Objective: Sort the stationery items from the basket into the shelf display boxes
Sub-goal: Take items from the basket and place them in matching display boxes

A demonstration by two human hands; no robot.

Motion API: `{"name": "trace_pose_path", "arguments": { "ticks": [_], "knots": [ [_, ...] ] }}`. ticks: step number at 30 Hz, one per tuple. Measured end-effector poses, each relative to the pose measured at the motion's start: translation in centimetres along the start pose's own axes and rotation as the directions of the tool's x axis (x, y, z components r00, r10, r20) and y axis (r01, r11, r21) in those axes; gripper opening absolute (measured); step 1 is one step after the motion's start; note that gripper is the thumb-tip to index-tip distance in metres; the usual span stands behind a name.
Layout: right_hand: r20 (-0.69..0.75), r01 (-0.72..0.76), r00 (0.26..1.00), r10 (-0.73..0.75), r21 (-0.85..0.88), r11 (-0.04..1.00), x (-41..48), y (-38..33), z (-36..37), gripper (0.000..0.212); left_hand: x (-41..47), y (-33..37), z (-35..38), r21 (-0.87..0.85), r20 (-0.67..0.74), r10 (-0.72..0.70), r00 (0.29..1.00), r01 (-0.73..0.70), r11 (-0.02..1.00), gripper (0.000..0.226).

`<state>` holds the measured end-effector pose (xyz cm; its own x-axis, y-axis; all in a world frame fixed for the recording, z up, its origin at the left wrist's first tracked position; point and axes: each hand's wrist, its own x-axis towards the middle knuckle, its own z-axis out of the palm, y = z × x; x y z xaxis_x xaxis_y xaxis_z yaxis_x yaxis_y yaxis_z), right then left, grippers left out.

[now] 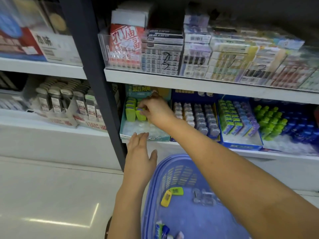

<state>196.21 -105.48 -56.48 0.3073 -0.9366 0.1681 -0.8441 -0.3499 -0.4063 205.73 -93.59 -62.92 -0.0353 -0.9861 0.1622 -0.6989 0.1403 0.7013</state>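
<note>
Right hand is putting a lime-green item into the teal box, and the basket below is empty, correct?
Not empty: the head view shows the basket holding a yellow item, a green item and more. The right hand does pinch a lime-green item in the teal box.

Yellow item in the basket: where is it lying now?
Head view, lower centre: the yellow item lies inside the blue basket, just below-left of a green item and left of a clear pack.
</note>
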Motion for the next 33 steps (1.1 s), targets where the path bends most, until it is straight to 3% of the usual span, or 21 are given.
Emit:
{"name": "trace_pose_path", "arguments": {
  "ticks": [4,7,11,14,16,20,23,25,26,28,30,32,33],
  "knots": [
    [-0.025,-0.045,0.999,0.046,0.031,0.999,0.0,0.2,0.0,0.025,0.0,-0.2,0.0,-0.001,0.003,0.002,1.000,-0.002,1.000,0.056],
    [0.013,-0.044,0.999,0.045,-0.070,0.997,0.6,0.4,0.5,0.027,0.1,-0.4,0.0,0.003,0.008,0.006,1.000,-0.006,1.000,0.056],
    [-0.110,-0.002,0.994,-0.014,-0.143,0.990,-0.1,0.2,1.5,0.015,0.2,-0.6,0.0,0.013,0.016,0.015,1.000,-0.015,1.000,0.057],
    [-0.105,0.063,0.989,-0.104,-0.336,0.940,-0.8,0.0,1.7,0.024,0.5,-0.7,-0.3,0.028,0.037,0.015,0.999,-0.016,0.999,0.060],
    [-0.074,0.062,0.993,-0.093,-0.346,0.936,-0.6,-0.5,0.9,0.029,0.5,-0.4,-0.7,0.049,0.072,0.005,0.997,-0.009,0.999,0.063],
    [0.022,0.025,1.000,-0.020,-0.258,0.966,-2.7,-0.4,-1.2,0.042,-0.8,0.8,-1.3,0.035,0.047,0.040,0.998,-0.042,0.999,0.059],
    [0.071,-0.008,0.997,0.019,-0.158,0.987,-9.2,2.1,-1.7,0.027,-2.4,2.1,-0.7,-0.071,-0.036,0.093,0.995,-0.095,0.993,0.042],
    [0.258,-0.104,0.957,0.136,-0.134,0.985,-14.4,4.7,-0.3,0.021,-3.2,2.9,0.7,-0.106,0.064,0.042,0.997,-0.035,0.994,0.032],
    [0.419,-0.146,0.884,0.209,-0.177,0.973,-16.9,6.0,1.0,0.024,-3.6,3.1,1.9,-0.059,0.167,-0.002,0.986,0.012,0.998,0.028],
    [0.692,-0.198,0.661,0.290,-0.211,0.957,-21.4,8.2,4.5,0.039,-4.5,3.0,5.0,0.182,0.443,-0.162,0.882,0.089,0.979,0.029],
    [0.824,-0.282,0.498,0.270,-0.141,0.949,-24.8,9.5,8.2,0.059,-6.1,2.2,8.1,0.435,0.641,-0.370,0.673,0.078,0.897,0.036],
    [0.863,-0.326,0.454,0.224,-0.073,0.943,-27.2,9.9,11.3,0.071,-8.1,0.8,10.7,0.552,0.725,-0.491,0.483,0.018,0.833,0.045],
    [0.867,-0.337,0.455,0.202,-0.042,0.941,-28.0,9.9,12.7,0.073,-9.0,0.0,11.7,0.587,0.742,-0.522,0.422,-0.032,0.809,0.046]
  ]
}}
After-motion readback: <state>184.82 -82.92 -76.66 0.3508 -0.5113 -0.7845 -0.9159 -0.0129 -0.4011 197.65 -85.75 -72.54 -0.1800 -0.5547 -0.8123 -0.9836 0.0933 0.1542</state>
